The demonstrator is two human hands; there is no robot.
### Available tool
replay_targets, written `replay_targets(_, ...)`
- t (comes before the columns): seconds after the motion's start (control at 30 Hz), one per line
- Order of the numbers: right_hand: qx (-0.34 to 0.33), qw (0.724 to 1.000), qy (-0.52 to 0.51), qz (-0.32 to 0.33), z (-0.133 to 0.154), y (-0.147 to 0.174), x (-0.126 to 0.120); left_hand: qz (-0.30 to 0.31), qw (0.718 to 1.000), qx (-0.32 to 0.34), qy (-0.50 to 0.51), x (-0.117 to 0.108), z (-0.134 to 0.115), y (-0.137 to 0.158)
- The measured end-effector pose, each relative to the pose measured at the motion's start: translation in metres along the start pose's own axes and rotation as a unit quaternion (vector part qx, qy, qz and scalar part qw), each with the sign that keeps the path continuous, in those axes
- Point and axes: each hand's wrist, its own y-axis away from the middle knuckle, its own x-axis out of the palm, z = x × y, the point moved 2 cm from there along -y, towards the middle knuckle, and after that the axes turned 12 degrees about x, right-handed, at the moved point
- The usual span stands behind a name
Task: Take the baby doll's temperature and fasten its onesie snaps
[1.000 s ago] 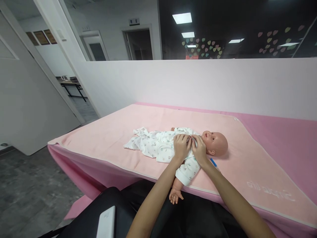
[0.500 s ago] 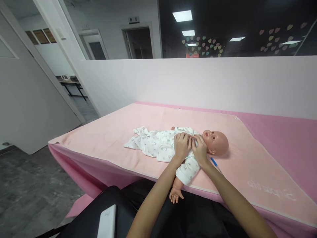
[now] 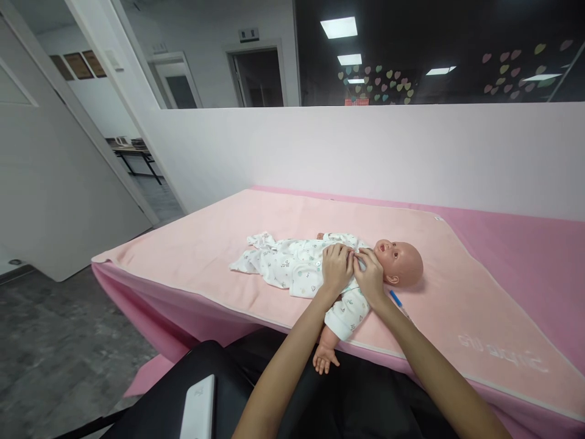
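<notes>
A bald baby doll (image 3: 406,263) lies on its back, head toward the right, in white printed baby clothes (image 3: 292,259). At the chest, just below the doll's neck, my left hand (image 3: 337,268) has its fingers curled and closed on the front of the clothes. Right beside it, my right hand (image 3: 370,275) pinches the same fabric near the collar. The fingertips of both hands meet, and the exact spot between them is hidden. One doll arm (image 3: 325,353) hangs over the table's near edge, below my wrists.
The doll rests on a light pink blanket (image 3: 183,244) over a darker pink cloth (image 3: 539,262). A thin stick with a blue end (image 3: 395,298) lies near my right forearm. A white rectangular device (image 3: 197,407) sits on my lap. Behind the table stands a white wall (image 3: 347,152).
Both hands stay at the doll's chest with barely any finger movement. The whole view has shifted very slightly.
</notes>
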Motion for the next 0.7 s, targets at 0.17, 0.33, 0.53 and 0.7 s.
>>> replay_targets(0.17,-0.015,1.0,-0.005,0.005,0.0018,-0.0012,-0.0014,-0.002,1.0,-0.003,0.0,0.0005,0.0003,0.0007)
replay_targets(0.33,-0.011,0.999,-0.022,0.024,0.0022,-0.0016,-0.001,0.004,1.0,0.002,0.01,0.0004,0.0006,0.0005)
replay_targets(0.53,-0.007,0.999,-0.025,0.024,0.0007,-0.0002,0.0002,-0.002,1.0,-0.002,0.024,-0.0004,0.001,0.0004)
replay_targets(0.7,0.011,0.999,-0.039,0.017,0.0,-0.0001,-0.0009,-0.004,0.999,-0.002,0.035,0.0001,0.0009,0.0012)
